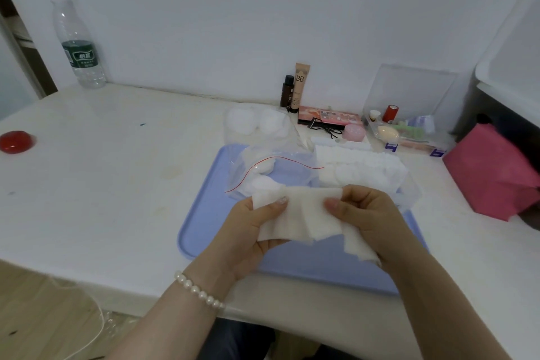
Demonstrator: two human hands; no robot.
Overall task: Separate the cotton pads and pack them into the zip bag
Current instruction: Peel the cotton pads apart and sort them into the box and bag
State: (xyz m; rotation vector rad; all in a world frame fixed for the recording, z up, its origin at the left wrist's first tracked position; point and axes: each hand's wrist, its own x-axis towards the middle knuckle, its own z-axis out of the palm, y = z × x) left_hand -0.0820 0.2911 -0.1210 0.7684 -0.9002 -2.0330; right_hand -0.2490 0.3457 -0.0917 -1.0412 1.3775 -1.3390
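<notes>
lying across the white table [117, 161]: blue tray [201, 213], and on its far part the clear zip bag [280, 172], red seal line showing, already holding a few round pads. sitting just right of it: clear box [409, 193] packed with white pad stock. being held over the tray's near half: strip of joined cotton pads [304, 213], left hand [257, 231] pinching its left end, right hand [371, 213] pinching the right, thumbs on top. looking feather-light, limp, fuzzy, likely tearing easily; best gripping close on either side of a seam. hiding under the palms: fingers beneath the strip; blurring together: seams, pad count.
</notes>
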